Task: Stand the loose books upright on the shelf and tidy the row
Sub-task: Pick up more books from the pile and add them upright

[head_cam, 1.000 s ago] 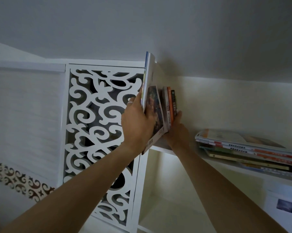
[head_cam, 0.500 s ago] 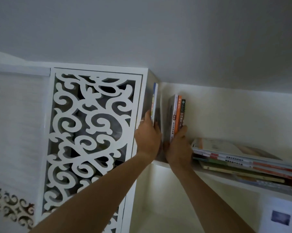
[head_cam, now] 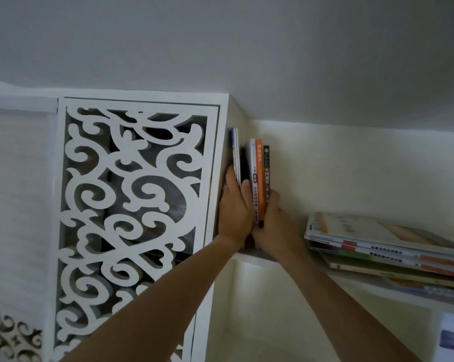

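Note:
On the high white shelf [head_cam: 356, 283] a thin blue-and-white book [head_cam: 235, 152] stands upright against the left side panel. My left hand [head_cam: 235, 210] grips its lower part, thumb on its right side. Right of a narrow gap stand three upright books [head_cam: 259, 173]: a white one, an orange one and a dark one. My right hand [head_cam: 272, 228] presses against their right side and base, fingers up along the dark spine. Further right, a stack of several flat books [head_cam: 377, 246] lies on the shelf.
A white carved lattice panel [head_cam: 131, 205] forms the shelf's left end. The ceiling [head_cam: 246, 48] sits just above the books. Below the shelf is a lower white compartment [head_cam: 259, 322]. A small picture [head_cam: 453, 340] shows at the bottom right.
The thin book went from tilted out in front of the shelf to upright against the left panel. My left hand followed it in; my right hand stayed on the three upright books.

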Available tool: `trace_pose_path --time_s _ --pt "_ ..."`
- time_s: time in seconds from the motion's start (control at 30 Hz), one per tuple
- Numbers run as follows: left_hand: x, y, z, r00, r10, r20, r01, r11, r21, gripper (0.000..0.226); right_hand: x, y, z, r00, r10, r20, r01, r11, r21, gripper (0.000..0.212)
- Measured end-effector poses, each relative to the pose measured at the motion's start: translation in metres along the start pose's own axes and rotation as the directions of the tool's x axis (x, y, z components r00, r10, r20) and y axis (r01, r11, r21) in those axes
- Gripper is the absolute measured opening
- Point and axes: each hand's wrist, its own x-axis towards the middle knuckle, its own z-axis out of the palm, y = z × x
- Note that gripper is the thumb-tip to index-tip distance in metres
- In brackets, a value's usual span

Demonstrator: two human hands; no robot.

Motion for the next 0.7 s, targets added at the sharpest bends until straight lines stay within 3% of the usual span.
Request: trace_pose_path --time_s 0.1,0.17,0.23,0.37,0.43,0.6,0.7 --pt "-0.011 -0.009 -0.007 0.986 0.083 0.144 -0.08 0.997 -0.023 0.075 0.001 0.004 -0.016 0.966 -0.04 0.255 -0.005 0.985 0.171 0.098" --pt "-0.021 -0.018 -0.011 0.968 0.174 0.179 -0.187 0.98 0.061 0.083 -0.002 0.008 -0.02 0.945 -0.033 0.324 -0.018 0.988 0.153 0.111" --pt "-0.028 -0.023 -0.013 0.951 0.235 0.199 -0.262 0.958 0.117 0.084 -0.003 0.01 -0.014 0.953 -0.008 0.301 -0.022 0.995 0.097 0.114" --pt "-0.028 -0.026 -0.018 0.932 0.194 0.308 -0.224 0.973 0.065 0.081 -0.005 0.009 -0.006 0.97 -0.01 0.244 -0.012 0.996 0.09 0.106" --pt "-0.029 -0.026 -0.018 0.931 0.208 0.3 -0.265 0.951 0.162 0.079 -0.01 0.009 -0.009 0.966 -0.009 0.26 -0.014 0.996 0.085 0.108" --pt "-0.039 -0.018 -0.016 0.899 0.309 0.311 -0.43 0.757 0.491 0.067 -0.03 0.009 -0.013 0.97 -0.019 0.244 0.022 1.0 -0.01 0.109" --pt "-0.041 -0.018 -0.014 0.905 0.276 0.324 -0.424 0.659 0.621 0.067 -0.037 0.004 -0.008 0.986 0.032 0.164 -0.032 0.999 -0.001 0.098"
